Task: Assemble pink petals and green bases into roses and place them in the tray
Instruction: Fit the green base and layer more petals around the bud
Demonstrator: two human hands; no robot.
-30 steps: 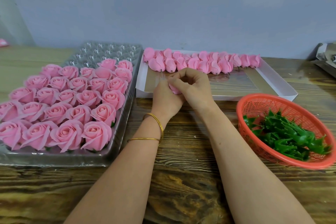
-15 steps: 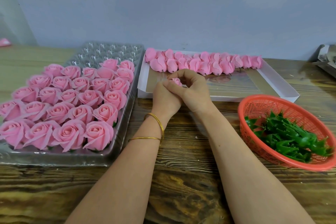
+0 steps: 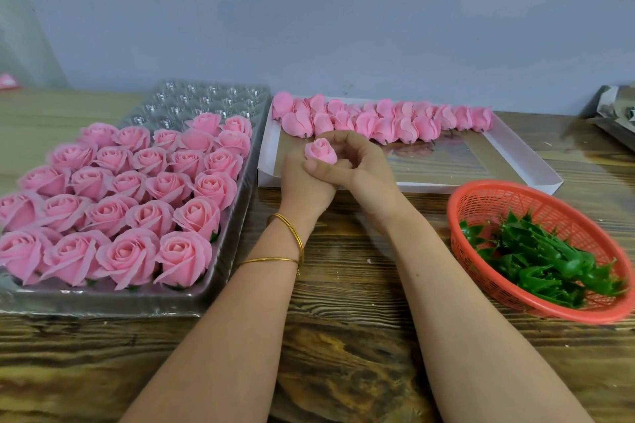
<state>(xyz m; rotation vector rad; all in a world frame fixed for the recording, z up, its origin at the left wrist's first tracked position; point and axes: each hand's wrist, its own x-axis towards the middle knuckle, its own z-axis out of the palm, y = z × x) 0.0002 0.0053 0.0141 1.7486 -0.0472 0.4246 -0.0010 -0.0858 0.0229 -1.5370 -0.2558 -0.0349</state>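
At the middle of the frame, a little above centre, the left hand (image 3: 302, 184) and right hand (image 3: 364, 166) are clasped together, and both curl round one bud (image 3: 321, 151). The bud sits on top of the left fist with its open face turned up toward the camera. Its long axis stands roughly upright, and its lower end is buried among the fingers (so I cannot tell whether a base is already on it).

The tray (image 3: 237, 227) lies just to the left of the hands, and roses (image 3: 151, 196) fill its near rows. The free cups (image 3: 165, 123) are at its far end, to the upper left of the bud. The left hand is the nearer one for that reach, and the bud would probably go in stem end down, as it is held now.

If a base is lacking, the bases (image 3: 543, 251) lie the other way, in the basket (image 3: 481, 196) at the lower right, which is nearer the right hand. Loose petals (image 3: 378, 122) are lined along the far side of the box (image 3: 446, 187), just behind the hands.
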